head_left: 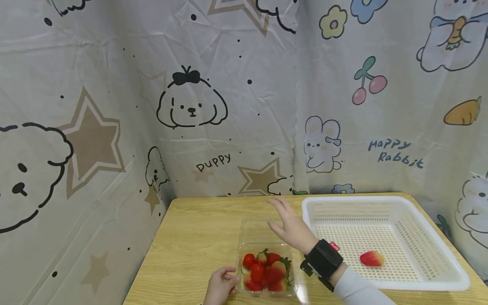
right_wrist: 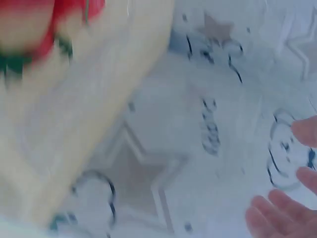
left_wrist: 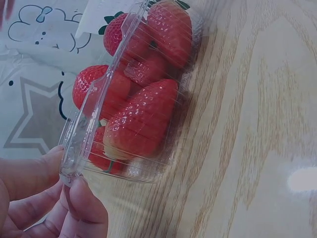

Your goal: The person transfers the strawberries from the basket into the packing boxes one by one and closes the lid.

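A clear plastic clamshell box (head_left: 241,271) holds several red strawberries (left_wrist: 141,121), its lid (head_left: 259,231) folded open toward the back. My left hand (head_left: 221,284) pinches the box's near-left rim between thumb and fingers, as the left wrist view shows close up. Above the open lid, my right hand (head_left: 291,226) hangs in the air with fingers spread, holding nothing. In the right wrist view its fingertips (right_wrist: 280,208) show against the curtain. One strawberry (head_left: 371,258) lies in the white basket (head_left: 385,284) to the right.
The white perforated basket covers the right part of the wooden table (head_left: 183,241). A printed curtain (head_left: 228,106) rises behind the table and along its left side. A dark band with a small box (head_left: 324,260) is strapped around my right wrist.
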Action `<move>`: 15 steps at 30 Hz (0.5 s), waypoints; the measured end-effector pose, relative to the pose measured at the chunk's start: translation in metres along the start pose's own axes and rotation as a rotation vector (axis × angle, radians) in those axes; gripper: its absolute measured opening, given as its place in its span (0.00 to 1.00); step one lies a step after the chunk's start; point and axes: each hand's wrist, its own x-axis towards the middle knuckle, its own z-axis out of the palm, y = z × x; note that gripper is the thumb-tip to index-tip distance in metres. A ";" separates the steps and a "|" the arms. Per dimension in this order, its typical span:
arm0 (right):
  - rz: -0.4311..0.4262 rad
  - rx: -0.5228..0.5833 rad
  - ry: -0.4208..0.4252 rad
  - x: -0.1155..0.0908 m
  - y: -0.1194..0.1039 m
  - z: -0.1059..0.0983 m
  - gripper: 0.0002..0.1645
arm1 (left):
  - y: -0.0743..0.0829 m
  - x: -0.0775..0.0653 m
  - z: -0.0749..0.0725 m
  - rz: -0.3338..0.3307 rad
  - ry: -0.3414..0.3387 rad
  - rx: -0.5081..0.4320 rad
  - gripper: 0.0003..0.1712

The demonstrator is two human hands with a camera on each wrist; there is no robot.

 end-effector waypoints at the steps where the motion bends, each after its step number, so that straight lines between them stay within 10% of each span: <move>1: -0.024 -0.029 0.049 0.001 0.003 -0.008 0.35 | 0.000 0.000 0.000 -0.002 0.000 0.001 0.18; 7: -0.058 -0.184 0.224 0.000 0.028 -0.046 0.37 | 0.001 0.000 0.000 -0.014 -0.003 -0.002 0.18; 15: 0.232 -0.265 0.219 -0.021 0.067 -0.081 0.39 | 0.001 0.000 0.000 -0.002 -0.006 -0.001 0.18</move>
